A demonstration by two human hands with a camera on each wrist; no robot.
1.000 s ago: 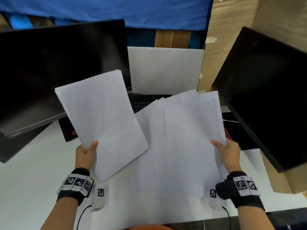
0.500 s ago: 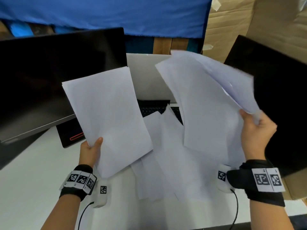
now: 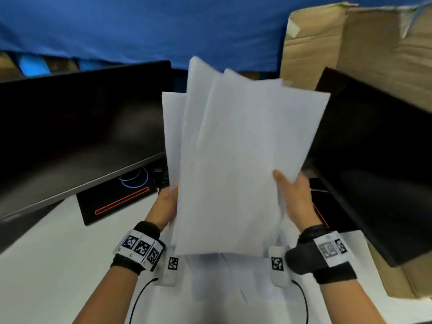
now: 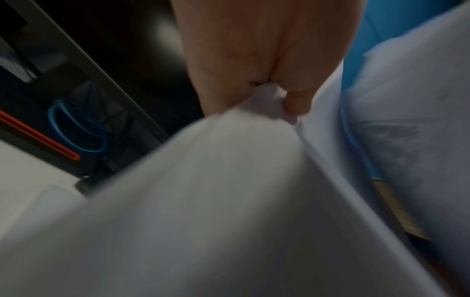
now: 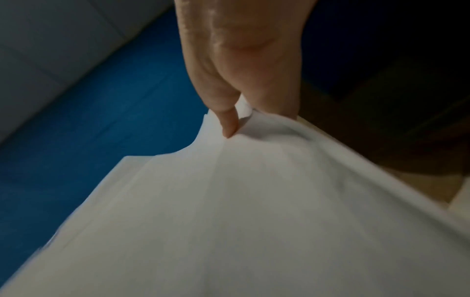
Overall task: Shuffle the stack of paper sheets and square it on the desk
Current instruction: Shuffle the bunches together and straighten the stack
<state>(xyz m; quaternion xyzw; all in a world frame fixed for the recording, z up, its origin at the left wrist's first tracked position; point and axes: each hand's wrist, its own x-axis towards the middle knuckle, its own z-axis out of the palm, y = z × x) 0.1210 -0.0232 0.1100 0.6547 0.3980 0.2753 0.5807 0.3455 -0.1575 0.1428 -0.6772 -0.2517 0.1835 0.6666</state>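
We pinch the messy paper sheets (image 3: pixel 233 160) up in the air over the white desk (image 3: pixel 46 265), left hand (image 3: pixel 164 206) and right hand (image 3: pixel 294 199) both gripping, so we should loosen a little and tap the near edges down flat.

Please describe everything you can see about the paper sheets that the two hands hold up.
The paper sheets are plain white, blank and thin. They stand nearly upright above the desk, fanned unevenly, top corners stepped, edges not aligned. The left hand grips the left edge; the right hand grips the right edge, thumb in front. More loose sheets lie flat on the desk beneath.
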